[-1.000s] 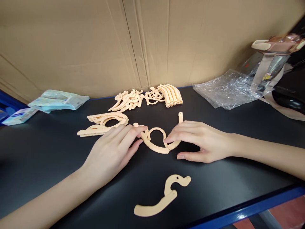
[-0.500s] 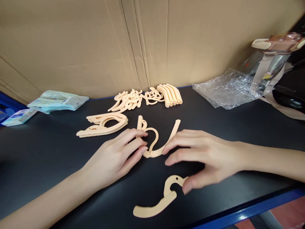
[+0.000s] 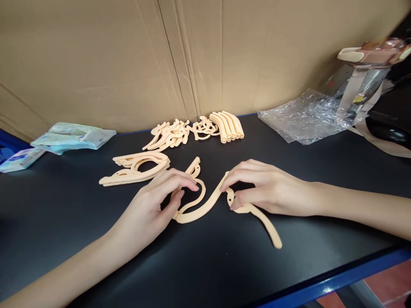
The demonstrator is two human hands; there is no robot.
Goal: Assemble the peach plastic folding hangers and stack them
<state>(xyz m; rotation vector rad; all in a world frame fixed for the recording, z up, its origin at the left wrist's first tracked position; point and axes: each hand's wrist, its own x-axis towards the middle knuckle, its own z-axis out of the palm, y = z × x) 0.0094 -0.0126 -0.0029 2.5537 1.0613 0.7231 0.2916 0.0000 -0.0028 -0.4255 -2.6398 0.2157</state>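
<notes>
A beige plastic folding hanger (image 3: 198, 214), partly assembled with a curved hook, lies spread on the black table. My left hand (image 3: 160, 194) curls over its left side, fingers bent round it; its thumb and index tips are a little apart, and part of the hanger is hidden beneath. My right hand (image 3: 266, 186) grips a separate jointed hanger arm (image 3: 266, 224) between thumb and fingers, its long end pointing down to the right. The index fingertip of that hand touches the free right end of the hanger, where the two pieces come close together.
Left of centre lies a stack of folded hangers (image 3: 135, 169). Behind are loose hanger arms (image 3: 170, 133), hooks (image 3: 204, 128) and a row of curved arms (image 3: 228, 127). Tissue packs (image 3: 73, 137), clear plastic wrap (image 3: 298, 119) and a strapped bottle (image 3: 369, 81) stand near the cardboard wall (image 3: 112, 64).
My right hand has picked up the jointed arm from the table front, turned it and brought it to the hanger's right end. The hanger has rotated and shifted slightly left under my left hand.
</notes>
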